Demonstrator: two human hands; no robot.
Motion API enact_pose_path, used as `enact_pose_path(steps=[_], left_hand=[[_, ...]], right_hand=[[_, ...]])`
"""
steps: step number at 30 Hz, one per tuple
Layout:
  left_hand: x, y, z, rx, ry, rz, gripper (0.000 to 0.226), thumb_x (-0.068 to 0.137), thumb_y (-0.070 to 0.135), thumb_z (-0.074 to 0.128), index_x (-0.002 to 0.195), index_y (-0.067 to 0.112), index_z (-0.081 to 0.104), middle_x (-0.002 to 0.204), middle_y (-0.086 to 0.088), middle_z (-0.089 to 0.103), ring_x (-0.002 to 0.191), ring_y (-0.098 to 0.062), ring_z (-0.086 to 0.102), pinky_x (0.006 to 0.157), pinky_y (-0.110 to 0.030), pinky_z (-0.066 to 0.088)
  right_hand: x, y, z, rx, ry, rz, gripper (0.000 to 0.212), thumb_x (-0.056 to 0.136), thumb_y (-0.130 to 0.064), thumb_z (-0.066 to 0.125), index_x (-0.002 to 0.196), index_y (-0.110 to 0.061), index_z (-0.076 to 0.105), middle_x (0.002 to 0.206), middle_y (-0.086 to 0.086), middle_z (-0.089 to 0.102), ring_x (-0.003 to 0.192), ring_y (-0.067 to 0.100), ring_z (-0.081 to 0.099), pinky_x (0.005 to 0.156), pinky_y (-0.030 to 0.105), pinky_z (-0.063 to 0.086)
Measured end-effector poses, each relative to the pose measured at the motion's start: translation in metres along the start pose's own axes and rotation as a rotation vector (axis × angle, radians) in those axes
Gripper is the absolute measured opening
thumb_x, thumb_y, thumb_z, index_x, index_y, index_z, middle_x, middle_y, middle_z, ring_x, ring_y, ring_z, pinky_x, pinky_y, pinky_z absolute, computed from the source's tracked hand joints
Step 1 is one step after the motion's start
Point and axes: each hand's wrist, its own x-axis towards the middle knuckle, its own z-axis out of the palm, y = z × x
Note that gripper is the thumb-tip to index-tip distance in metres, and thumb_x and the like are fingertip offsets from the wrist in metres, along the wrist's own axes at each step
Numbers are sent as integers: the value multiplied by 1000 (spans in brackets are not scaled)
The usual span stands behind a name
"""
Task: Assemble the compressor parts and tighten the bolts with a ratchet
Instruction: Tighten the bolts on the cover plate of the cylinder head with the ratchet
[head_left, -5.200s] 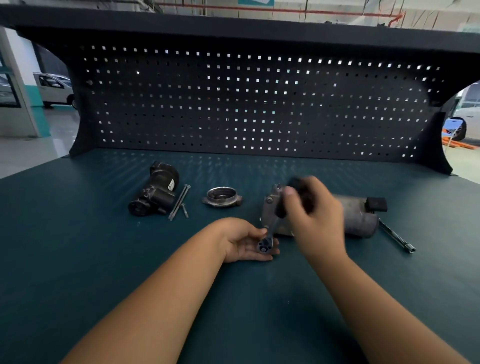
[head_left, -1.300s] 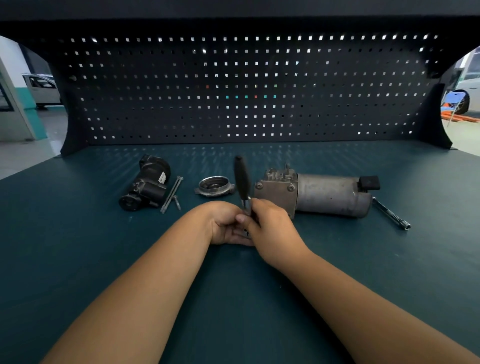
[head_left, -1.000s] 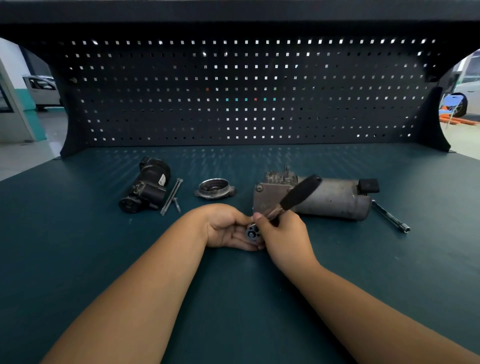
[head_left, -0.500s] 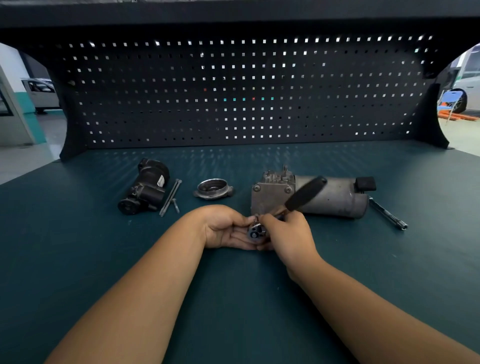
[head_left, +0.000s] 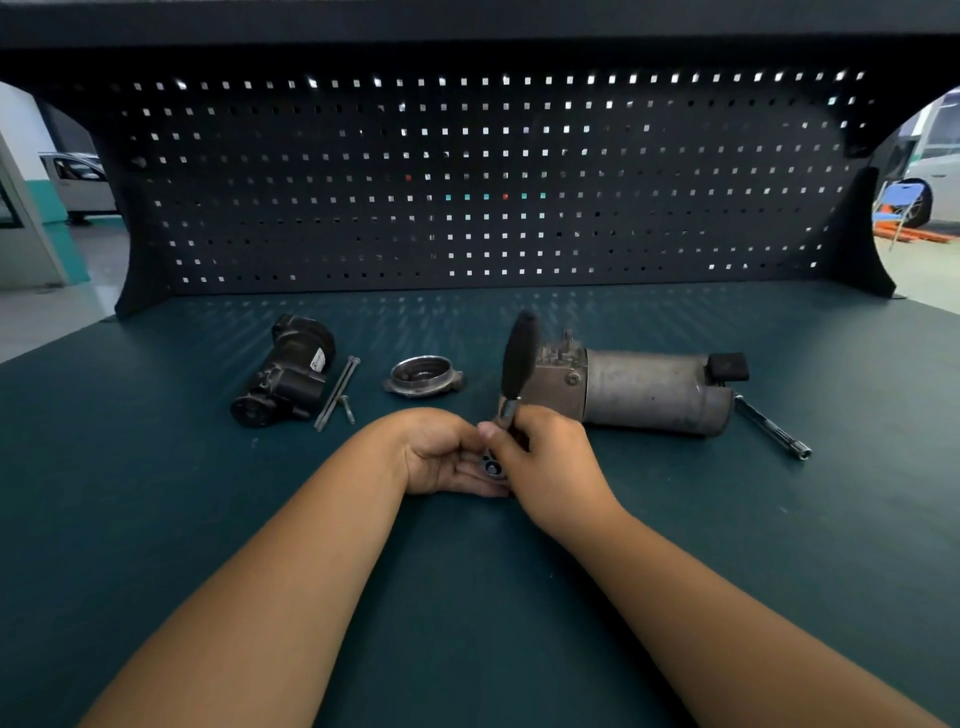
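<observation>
Swung upright from its rightward lean, the ratchet (head_left: 519, 358) now stands before the grey compressor body (head_left: 649, 389), which lies untouched on the bench (head_left: 156, 519). Its shaft is gripped by the right hand (head_left: 550, 462); the left hand (head_left: 441, 457) lies open, cupped under the head, perhaps adjusting it. The black housing (head_left: 288, 374), flange (head_left: 423, 375) and bolts (head_left: 336, 392) wait: assembly looks unstarted.

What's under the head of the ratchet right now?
Beneath the head of the ratchet lies the left hand, palm up on the green bench top. The right hand, gripping the shank, covers most of the head, so any socket there is hidden.
</observation>
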Motion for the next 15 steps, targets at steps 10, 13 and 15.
enact_pose_path(steps=[10,13,15], left_hand=[[-1,2,-1,47,-49,-35,27,97,7,36,86,-2,59,66,-13,70,76,-18,69,62,-29,57],[-1,3,-2,18,-14,-26,43,92,-5,30,64,-2,63,58,-14,67,58,-21,70,55,-31,56],[1,3,-3,17,-2,-18,51,90,-6,26,56,-2,64,54,-13,66,53,-22,68,52,-31,56]], right_hand=[[-3,2,-4,141,21,194,13,91,-20,58,79,-17,55,75,-9,60,70,7,57,55,13,40],[4,-5,1,-89,-122,-12,18,92,-20,55,78,-17,45,80,-5,51,77,15,50,63,25,34],[8,-7,1,-151,-150,-83,17,92,-21,55,81,-16,44,85,-2,48,81,19,49,68,31,36]])
